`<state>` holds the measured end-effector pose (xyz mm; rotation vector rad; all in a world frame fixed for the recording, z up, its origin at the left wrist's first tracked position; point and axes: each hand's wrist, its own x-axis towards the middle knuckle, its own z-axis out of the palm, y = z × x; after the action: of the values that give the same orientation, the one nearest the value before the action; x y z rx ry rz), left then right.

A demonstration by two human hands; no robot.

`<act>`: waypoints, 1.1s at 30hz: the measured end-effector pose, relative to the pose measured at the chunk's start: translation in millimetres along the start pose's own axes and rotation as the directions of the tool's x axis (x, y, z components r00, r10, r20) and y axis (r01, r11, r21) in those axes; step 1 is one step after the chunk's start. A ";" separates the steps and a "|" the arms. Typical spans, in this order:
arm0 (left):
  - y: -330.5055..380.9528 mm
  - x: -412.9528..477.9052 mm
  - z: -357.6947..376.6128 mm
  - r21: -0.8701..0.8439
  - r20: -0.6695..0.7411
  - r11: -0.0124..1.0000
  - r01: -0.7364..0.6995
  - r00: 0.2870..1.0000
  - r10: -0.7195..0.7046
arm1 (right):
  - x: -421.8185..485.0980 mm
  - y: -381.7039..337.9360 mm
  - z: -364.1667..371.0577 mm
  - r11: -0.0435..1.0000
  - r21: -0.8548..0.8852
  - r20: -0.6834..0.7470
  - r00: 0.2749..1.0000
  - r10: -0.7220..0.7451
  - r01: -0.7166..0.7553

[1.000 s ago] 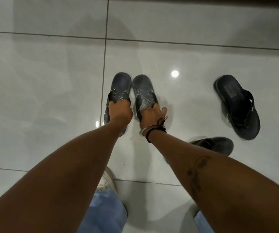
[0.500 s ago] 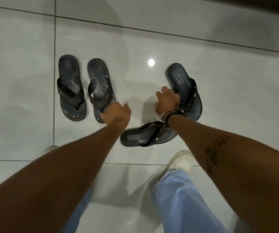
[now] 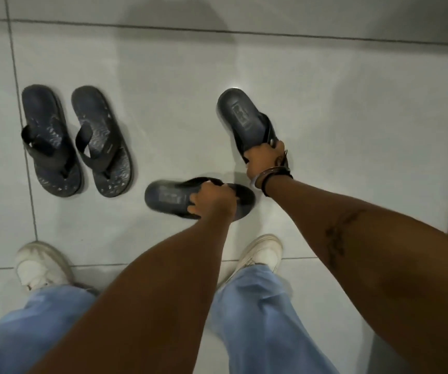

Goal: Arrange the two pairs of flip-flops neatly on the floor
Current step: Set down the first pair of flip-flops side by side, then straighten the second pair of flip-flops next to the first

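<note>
Head view: our left hand (image 3: 212,199) grips the sideways flip-flop (image 3: 198,197), long axis nine-to-three; our right hand (image 3: 264,161) grips its mate (image 3: 244,118) at one o'clock; the finished pair (image 3: 75,140) sits at nine.

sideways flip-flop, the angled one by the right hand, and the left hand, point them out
sideways flip-flop (image 3: 167,197), head view, on its heel-end footbed
angled flip-flop (image 3: 240,113), head view, on the printed footbed
left hand (image 3: 213,199), head view, on its back, gripping the strap
</note>
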<state>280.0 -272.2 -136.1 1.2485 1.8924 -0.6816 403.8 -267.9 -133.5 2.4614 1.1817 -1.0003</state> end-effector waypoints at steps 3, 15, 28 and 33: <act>21.6 -23.4 0.4 0.336 -0.066 0.879 -0.339 0.922 0.381 | -0.7 18.1 -8.7 0.992 0.066 -0.006 0.994 0.106 -0.105; 92.7 7.9 -4.8 0.623 0.198 0.408 -0.668 0.639 0.743 | -5.2 52.0 3.0 0.963 0.066 -0.035 0.964 0.263 -0.261; -66.9 137.7 -225.1 0.389 -0.507 0.892 -0.231 0.754 0.417 | 8.1 -143.0 30.6 0.948 -0.040 -0.049 0.947 -0.317 0.315; -89.0 187.6 -262.9 0.305 -0.374 0.947 -0.096 0.903 0.212 | 46.8 -201.9 44.0 0.964 -0.112 0.067 0.970 -0.234 0.240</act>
<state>74.6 -7.6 -136.9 1.8195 2.0384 -0.6593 250.2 -130.1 -181.2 2.2260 1.4992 -1.0160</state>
